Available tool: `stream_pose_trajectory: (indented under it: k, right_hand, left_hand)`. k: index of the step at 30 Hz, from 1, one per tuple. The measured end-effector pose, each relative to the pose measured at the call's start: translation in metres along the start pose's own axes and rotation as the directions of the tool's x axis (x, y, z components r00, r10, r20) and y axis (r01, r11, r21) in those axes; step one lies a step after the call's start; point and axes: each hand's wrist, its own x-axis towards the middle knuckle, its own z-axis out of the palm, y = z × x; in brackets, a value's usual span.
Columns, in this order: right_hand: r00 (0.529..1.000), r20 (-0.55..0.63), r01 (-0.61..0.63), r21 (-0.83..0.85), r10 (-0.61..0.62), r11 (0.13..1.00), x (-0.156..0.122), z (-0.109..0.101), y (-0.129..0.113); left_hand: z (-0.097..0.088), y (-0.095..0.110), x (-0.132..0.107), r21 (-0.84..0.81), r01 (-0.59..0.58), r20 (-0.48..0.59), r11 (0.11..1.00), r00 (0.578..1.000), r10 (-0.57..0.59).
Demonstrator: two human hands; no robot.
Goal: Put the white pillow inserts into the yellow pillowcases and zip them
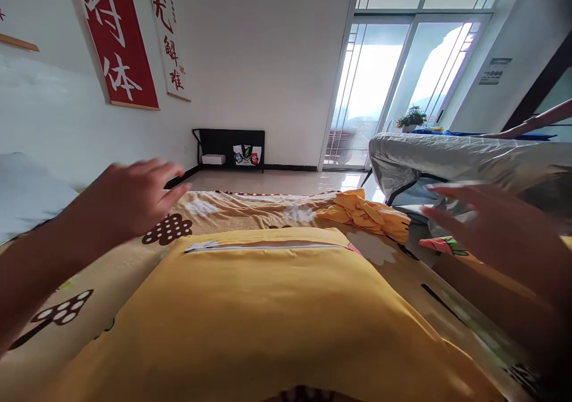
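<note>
One yellow pillow [268, 312] at six o'clock; left hand [134, 196] at ten, right hand [504, 241] at three, both fingers apart, empty; one crumpled cloth [364, 211] at one.

Centre foreground, on bed [129, 259]: pillow [268, 318]. Beyond pillow, to the right, on bed: crumpled cloth [364, 211]. Left of pillow, above bed: left hand [129, 196]. Right of pillow: right hand [504, 235]. Against far wall: rack [230, 146].

white walls [268, 50], glossy floor [286, 181], bright glass doors [379, 86].
</note>
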Motion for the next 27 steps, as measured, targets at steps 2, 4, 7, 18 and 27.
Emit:
stream_pose_trajectory:
  k: [2,4,7,18,27]
  right_hand:
    - [0.992,-0.024,0.124,0.140,-0.122,0.982,0.039,0.022,-0.034]
    - [0.994,-0.046,0.106,0.257,-0.098,0.961,0.048,0.055,-0.074]
    - [0.925,0.352,0.006,0.365,-0.144,0.931,-0.002,0.120,-0.129]
    - [0.656,0.608,-0.012,0.602,-0.448,0.799,-0.078,0.190,-0.099]
    - [0.701,0.462,-0.072,0.804,-0.544,0.590,-0.094,0.186,-0.064]
  left_hand:
    - [0.013,0.042,0.048,0.149,-0.076,0.026,0.986,0.997,0.073]
    - [0.047,0.075,0.064,0.083,-0.029,0.054,0.996,0.998,0.025]
    - [0.133,0.090,0.025,-0.011,0.022,0.337,1.000,0.941,-0.017]
    - [0.245,0.021,-0.059,0.080,0.149,0.592,0.986,0.789,-0.168]
    - [0.243,0.010,-0.068,-0.072,0.184,0.506,0.980,0.854,-0.123]
